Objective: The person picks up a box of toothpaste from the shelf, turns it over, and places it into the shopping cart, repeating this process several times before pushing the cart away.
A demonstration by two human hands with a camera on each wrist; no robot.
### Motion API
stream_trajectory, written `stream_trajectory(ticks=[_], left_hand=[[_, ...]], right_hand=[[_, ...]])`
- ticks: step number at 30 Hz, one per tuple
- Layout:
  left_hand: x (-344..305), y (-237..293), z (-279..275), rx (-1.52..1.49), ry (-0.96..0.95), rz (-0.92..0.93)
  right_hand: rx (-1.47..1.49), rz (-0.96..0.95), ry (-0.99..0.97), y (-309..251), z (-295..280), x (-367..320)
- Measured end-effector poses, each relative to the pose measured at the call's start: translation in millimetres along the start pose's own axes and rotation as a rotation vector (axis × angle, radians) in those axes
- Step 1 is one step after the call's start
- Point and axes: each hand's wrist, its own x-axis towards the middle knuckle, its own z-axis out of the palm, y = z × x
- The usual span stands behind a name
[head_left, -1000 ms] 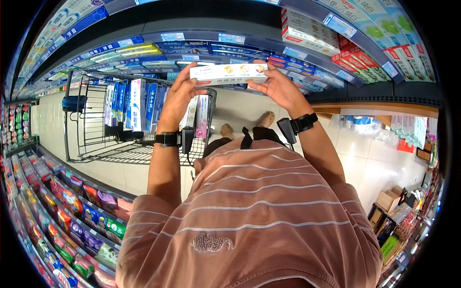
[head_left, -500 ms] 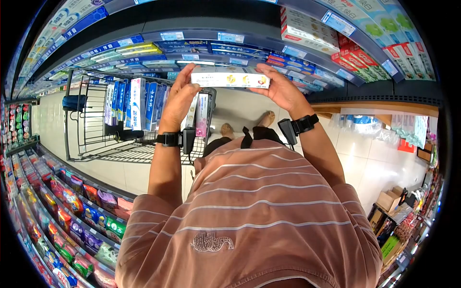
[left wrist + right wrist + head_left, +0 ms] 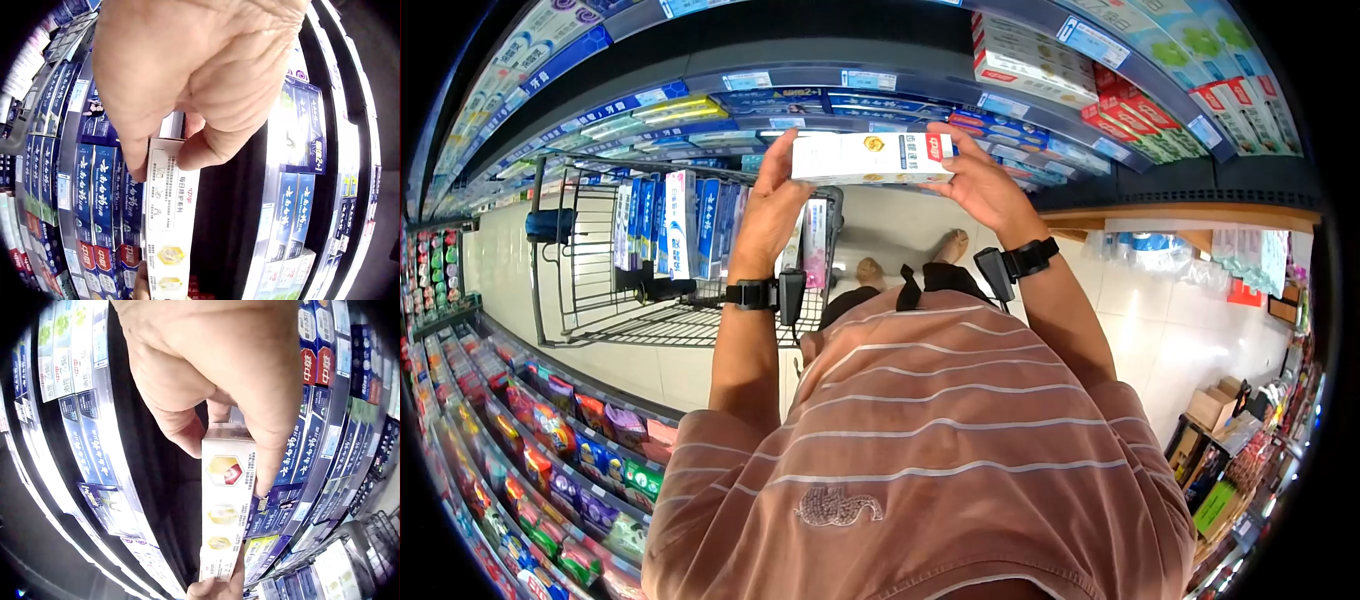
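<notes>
A long white toothpaste box (image 3: pixel 870 158) is held level in front of the shelves, one end in each hand. My left hand (image 3: pixel 772 198) grips its left end, thumb and fingers curled round it (image 3: pixel 165 206). My right hand (image 3: pixel 983 180) grips the right end, and the right wrist view shows the box (image 3: pixel 226 506) with gold hexagon marks on its face. Blue toothpaste boxes (image 3: pixel 100 187) fill the shelf behind.
A wire shopping cart (image 3: pixel 650 250) with several upright toothpaste boxes stands at the left, close to my left arm. Shelves of boxed toothpaste (image 3: pixel 1040 70) run across the front. Another shelf row of coloured packs (image 3: pixel 550 440) lies lower left. Tiled floor (image 3: pixel 1160 330) lies at the right.
The box has been turned in my hands, showing a different face, and lifted slightly. Both hands kept hold of its ends.
</notes>
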Motion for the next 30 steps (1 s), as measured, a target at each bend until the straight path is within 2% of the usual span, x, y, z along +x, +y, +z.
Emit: stream_trajectory(ticks=[5,9,12,17,30], left_hand=[[-1.4,3.4,4.0,0.004,0.008,-0.038],[-4.0,2.7,-1.6,-0.177,-0.056,-0.169],[-9.5,-4.7,2.1,-0.143,-0.126,-0.31],[-13.3,-15.8,16.6,-0.02,-0.178,-0.397],[-10.0,-17.0,32.6,0.186,-0.305,-0.41]], right_hand=[[0.022,-0.023,0.03,-0.6,1.1,-0.8],[0.003,-0.084,0.137,-0.5,-6.3,6.7],[-0.059,-0.129,0.163,-7.0,-5.3,13.6],[-0.108,-0.143,0.159,-10.0,-5.4,21.6],[-0.139,-0.162,0.183,-13.4,-4.7,25.8]])
